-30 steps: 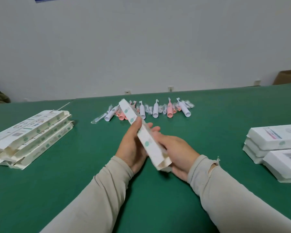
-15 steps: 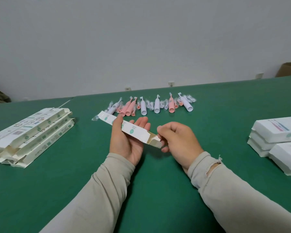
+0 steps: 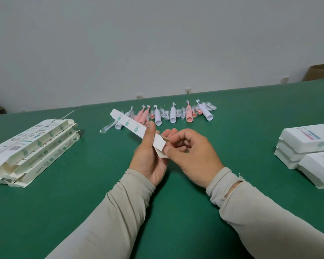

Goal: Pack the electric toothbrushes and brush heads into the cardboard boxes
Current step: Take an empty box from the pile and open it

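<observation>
Above the middle of the green tabletop (image 3: 82, 202), the left hand (image 3: 150, 159) grips a long white cardboard box (image 3: 137, 130), thumb pressed on top, its far end pointing toward ten o'clock. The right hand (image 3: 193, 156) pinches the open flap at the near end with curled fingers (image 3: 173, 150). Toothbrushes (image 3: 173, 114) lie in a row at twelve o'clock, flattened boxes (image 3: 34, 146) at nine, closed boxes (image 3: 307, 146) at three.

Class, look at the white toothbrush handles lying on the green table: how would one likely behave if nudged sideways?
The white toothbrush handles look round, so one would probably roll. They seem rigid plastic, unlikely to bend. The green table looks felt-like, which may slow any rolling.
</observation>
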